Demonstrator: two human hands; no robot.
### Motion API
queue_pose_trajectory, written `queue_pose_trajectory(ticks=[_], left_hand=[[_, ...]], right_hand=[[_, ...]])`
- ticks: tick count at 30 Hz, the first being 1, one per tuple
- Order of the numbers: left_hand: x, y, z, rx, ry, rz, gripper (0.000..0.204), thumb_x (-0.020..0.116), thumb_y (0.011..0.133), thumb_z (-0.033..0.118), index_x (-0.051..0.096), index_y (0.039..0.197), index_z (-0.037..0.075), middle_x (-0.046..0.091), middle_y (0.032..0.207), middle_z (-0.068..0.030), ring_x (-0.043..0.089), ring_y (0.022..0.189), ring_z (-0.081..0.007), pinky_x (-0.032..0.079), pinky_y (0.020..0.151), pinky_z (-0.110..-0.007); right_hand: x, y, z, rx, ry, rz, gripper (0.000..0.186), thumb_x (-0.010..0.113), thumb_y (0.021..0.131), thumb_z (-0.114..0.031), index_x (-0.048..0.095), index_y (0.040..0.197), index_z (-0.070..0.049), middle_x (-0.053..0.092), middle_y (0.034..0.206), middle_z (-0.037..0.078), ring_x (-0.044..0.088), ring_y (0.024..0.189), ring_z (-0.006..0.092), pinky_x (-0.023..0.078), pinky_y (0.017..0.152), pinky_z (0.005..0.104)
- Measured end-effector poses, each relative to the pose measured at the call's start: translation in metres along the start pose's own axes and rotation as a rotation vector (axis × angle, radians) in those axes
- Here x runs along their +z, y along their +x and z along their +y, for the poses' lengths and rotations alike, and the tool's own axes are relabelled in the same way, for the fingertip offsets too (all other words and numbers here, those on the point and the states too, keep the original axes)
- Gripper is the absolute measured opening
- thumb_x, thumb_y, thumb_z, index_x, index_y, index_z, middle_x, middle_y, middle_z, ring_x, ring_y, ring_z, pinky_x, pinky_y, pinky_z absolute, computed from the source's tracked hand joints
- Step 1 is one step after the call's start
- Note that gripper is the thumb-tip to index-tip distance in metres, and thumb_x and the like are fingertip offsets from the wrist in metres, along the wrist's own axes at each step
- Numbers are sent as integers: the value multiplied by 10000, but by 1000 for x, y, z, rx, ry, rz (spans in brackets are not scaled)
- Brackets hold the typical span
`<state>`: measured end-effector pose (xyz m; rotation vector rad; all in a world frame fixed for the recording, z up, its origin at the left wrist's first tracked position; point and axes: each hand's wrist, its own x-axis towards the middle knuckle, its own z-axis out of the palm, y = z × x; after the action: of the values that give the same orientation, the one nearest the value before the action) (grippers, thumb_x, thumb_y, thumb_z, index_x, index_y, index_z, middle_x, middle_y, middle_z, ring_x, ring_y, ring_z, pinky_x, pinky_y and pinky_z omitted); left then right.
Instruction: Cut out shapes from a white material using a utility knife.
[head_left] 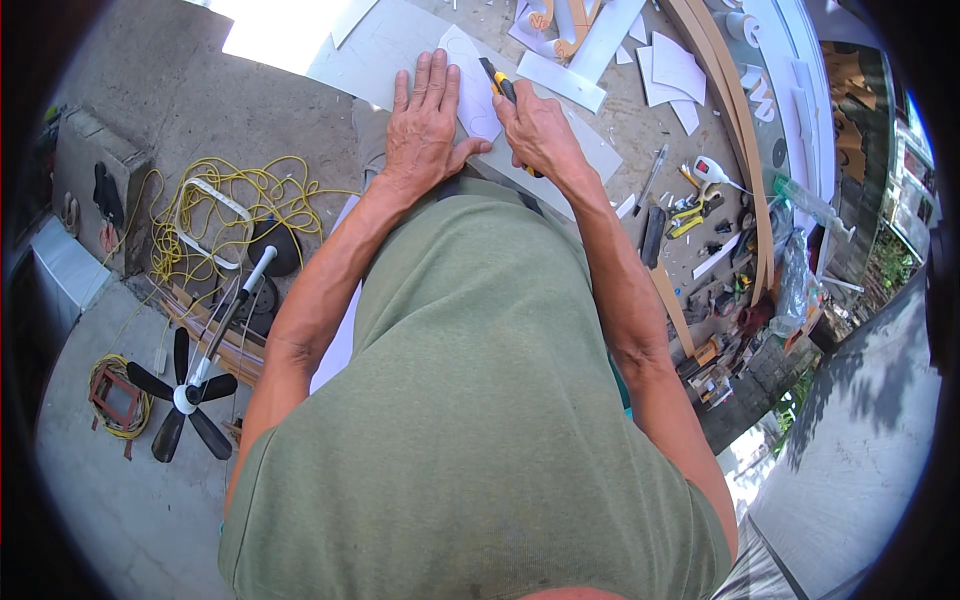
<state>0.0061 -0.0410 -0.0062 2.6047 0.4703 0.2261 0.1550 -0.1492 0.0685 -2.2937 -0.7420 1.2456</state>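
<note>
The biggest thing on my feed is the counter (640,135), its right side crowded with scraps and tools. On it lies a light grey sheet (365,60), probably there as a flat backing.

Next in size, I see the left hand (422,135) laid flat, fingers straight and slightly apart, grasping nothing; index finger and thumb border the paper, likely to stop it sliding. The right hand (540,130), just right of it, has its fingers narrowed around a cutter, angled far and left, presumably for control.

The white paper (477,110) rests on the sheet between both hands (a curved outline shows on it). Smallest is that black-and-yellow cutter (505,87); whether its tip touches the paper, I can't tell.
</note>
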Motion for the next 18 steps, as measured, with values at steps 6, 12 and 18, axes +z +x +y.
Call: queue_pose_trajectory(ticks=[6,12,18], left_hand=[[0,0,0,0,-4,-7,1109,770,757,607,372,1508,-106,264,1629,-293,189,1553,-399,119,1245,-565],[1,0,0,-2,-15,-9,1101,774,756,602,378,1512,-92,256,1633,-291,183,1555,-397,120,1244,-567],[1,-1,1,-12,-9,-14,1099,765,762,611,350,1557,-25,243,1652,-257,190,1553,-398,123,1243,-567]], right_hand=[[4,2,3,-10,-4,25,370,487,1065,-311,486,1064,58,642,628,229,656,464,309,520,471,438],[15,8,17,-89,-104,84,356,477,1067,-302,469,1037,53,641,636,248,651,468,329,519,480,456],[12,15,5,-143,-367,114,337,439,1065,-270,454,1006,61,650,696,297,660,513,381,528,502,480]])
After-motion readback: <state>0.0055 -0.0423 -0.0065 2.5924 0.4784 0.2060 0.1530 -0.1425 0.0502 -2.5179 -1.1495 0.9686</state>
